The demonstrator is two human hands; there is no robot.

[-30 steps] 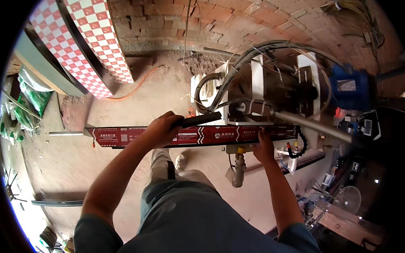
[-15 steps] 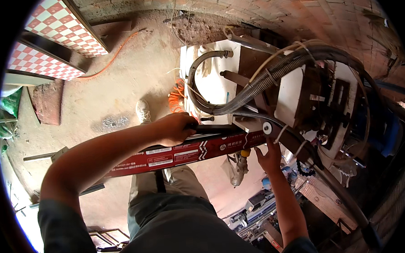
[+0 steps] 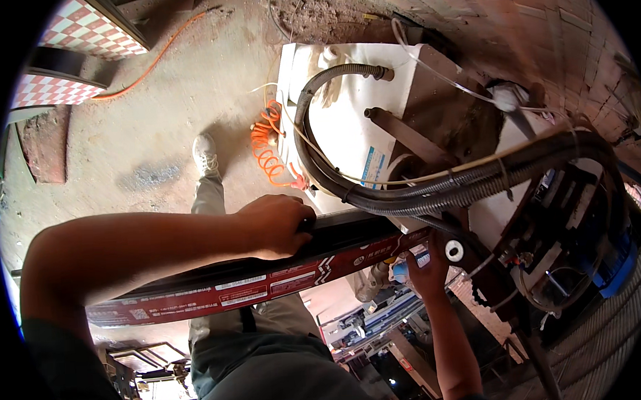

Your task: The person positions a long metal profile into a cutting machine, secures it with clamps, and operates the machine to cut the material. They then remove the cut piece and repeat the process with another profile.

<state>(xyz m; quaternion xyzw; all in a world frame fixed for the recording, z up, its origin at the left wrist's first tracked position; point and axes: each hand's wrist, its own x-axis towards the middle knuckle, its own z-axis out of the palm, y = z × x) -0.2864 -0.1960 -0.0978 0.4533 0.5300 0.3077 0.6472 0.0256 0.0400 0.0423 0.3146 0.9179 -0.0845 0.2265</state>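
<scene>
A long dark profile bar with red printed film along its side (image 3: 292, 281) lies across in front of my body, its right end at the machine. My left hand (image 3: 282, 227) is closed over the bar's dark upper edge, near its middle, back of the hand upward. At the bar's right end is my right hand (image 3: 429, 272), its thumb and fingers around the end from the near side; some fingertips are hidden. Just beyond that end stands a white machine (image 3: 346, 131) with thick ribbed hoses (image 3: 470, 183) looping over it. A dark arm with a round white disc (image 3: 453, 251) sits right beside my right hand.
An orange coiled air hose (image 3: 262, 149) hangs at the machine's left side. Checkered red-and-white panels (image 3: 88, 28) lean at the far left. A brick wall (image 3: 542, 26) rises at the far right. Below the bar are a blue-white bottle (image 3: 401, 270) and workshop clutter.
The bar's left part has swung nearer and lower in the view, with my left hand still on it. My right hand has shifted slightly down. The view has moved closer to the machine.
</scene>
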